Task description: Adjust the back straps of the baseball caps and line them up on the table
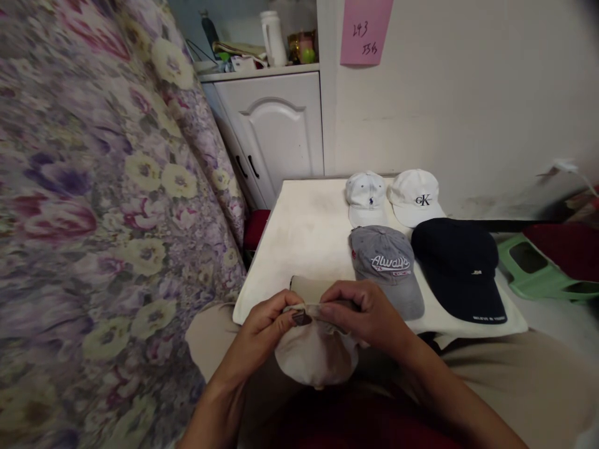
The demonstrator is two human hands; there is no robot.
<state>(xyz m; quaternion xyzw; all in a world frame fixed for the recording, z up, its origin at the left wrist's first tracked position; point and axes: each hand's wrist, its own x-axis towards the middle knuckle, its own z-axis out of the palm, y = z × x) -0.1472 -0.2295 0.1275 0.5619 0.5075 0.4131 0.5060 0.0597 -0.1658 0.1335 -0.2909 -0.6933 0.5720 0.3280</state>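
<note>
A beige baseball cap (314, 358) is held between both my hands over my lap, at the table's near edge. Its crown faces down toward me and its brim points away over the table. My left hand (267, 327) pinches the cap's edge on the left, thumb on top of a dark patch. On the right, my right hand (362, 312) grips the same edge, thumb pressed flat against it. Nearest to my right hand lies a grey cap (390, 268) with white "Always" lettering. A navy cap (461, 268) sits to the right of that one.
Two white caps, one with a small horse logo (367, 199) and one lettered CK (415, 196), stand at the back of the cream-covered table (304, 231). A floral curtain (116, 218) hangs at left. A green stool (538, 268) is at right; a white cabinet (276, 131) stands behind.
</note>
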